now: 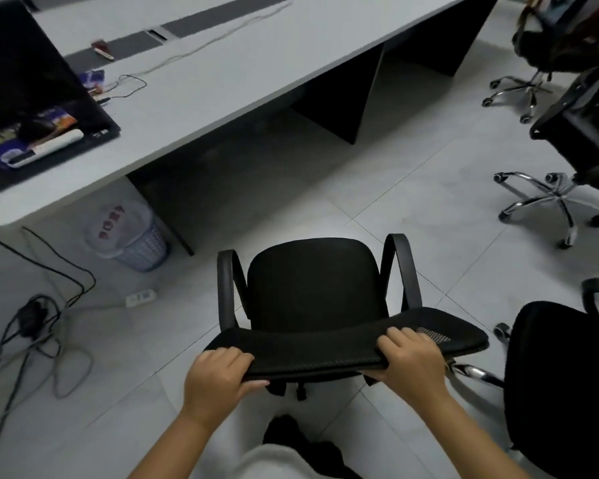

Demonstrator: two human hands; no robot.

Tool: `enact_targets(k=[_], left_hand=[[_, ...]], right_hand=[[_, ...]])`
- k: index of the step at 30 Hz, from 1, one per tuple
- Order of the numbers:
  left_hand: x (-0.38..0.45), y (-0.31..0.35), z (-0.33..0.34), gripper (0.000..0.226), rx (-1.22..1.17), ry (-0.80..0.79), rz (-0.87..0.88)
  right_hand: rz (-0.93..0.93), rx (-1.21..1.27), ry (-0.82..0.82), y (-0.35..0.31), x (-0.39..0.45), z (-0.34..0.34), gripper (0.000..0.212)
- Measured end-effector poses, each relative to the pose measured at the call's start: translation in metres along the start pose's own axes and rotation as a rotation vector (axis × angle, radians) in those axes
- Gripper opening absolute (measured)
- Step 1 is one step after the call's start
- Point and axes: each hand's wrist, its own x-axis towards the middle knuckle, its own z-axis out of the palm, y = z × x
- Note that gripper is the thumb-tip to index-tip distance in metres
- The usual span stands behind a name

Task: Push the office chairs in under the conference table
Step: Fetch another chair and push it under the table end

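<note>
A black office chair [312, 285] with two curved armrests stands on the tiled floor in front of me, facing the long grey conference table [242, 67]. A stretch of bare floor separates its seat from the table's edge. My left hand [218, 378] grips the left end of the chair's backrest top, fingers curled over it. My right hand [412, 357] grips the right end the same way. More black office chairs stand away from the table: one at my right [561, 382], one further right [581, 146] on a chrome base, one at the far right [547, 39].
A white waste basket [128, 236] stands under the table's near end. Cables [35, 326] and a power strip [139, 298] lie on the floor to the left. A black monitor [25, 81], wires and small items sit on the tabletop. Dark table legs [339, 95] divide the space beneath.
</note>
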Motion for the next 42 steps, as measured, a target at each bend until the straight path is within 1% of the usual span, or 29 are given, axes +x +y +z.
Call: enact_targets(k=[5,11,18,22,24,26,29,30,34,36,38,41,42], left_hand=[[0.016,0.005,0.015,0.071,0.029,0.108,-0.026],[0.05,-0.007,0.028,0.073,0.065,0.171,-0.047],[0.095,-0.025,0.049,0.074,0.082,0.192,-0.058],[0.124,-0.036,0.061,0.055,0.11,0.191,-0.059],[0.134,-0.04,0.068,0.053,0.114,0.181,-0.059],[0.147,-0.043,0.073,0.057,0.109,0.174,-0.059],[0.165,-0.045,0.074,0.07,0.091,0.124,-0.107],[0.17,-0.043,0.074,0.07,0.082,0.113,-0.133],[0.186,-0.031,0.081,0.052,0.034,0.104,-0.234],[0.193,-0.016,0.086,0.049,0.049,0.108,-0.264],[0.201,0.002,0.09,0.053,0.065,0.102,-0.316],[0.218,0.031,0.094,0.065,0.083,0.087,-0.423],[0.223,0.04,0.094,0.065,0.09,0.074,-0.46]], right_hand=[[-0.061,-0.015,0.052,0.02,0.018,0.013,0.049],[-0.101,-0.03,0.039,0.037,0.051,0.028,0.048],[-0.155,-0.036,0.024,0.059,0.098,0.05,0.049],[-0.179,-0.054,0.03,0.077,0.123,0.064,0.044],[-0.19,-0.035,0.046,0.086,0.132,0.07,0.05],[-0.199,-0.009,0.065,0.092,0.145,0.074,0.065],[-0.215,0.018,0.076,0.102,0.168,0.076,0.071],[-0.226,0.025,0.08,0.106,0.175,0.078,0.071],[-0.294,0.049,0.074,0.134,0.199,0.092,0.07],[-0.343,0.064,0.067,0.154,0.211,0.098,0.07],[-0.405,0.084,0.063,0.175,0.225,0.103,0.07],[-0.484,0.13,0.061,0.204,0.248,0.112,0.07],[-0.509,0.146,0.059,0.212,0.255,0.114,0.069]])
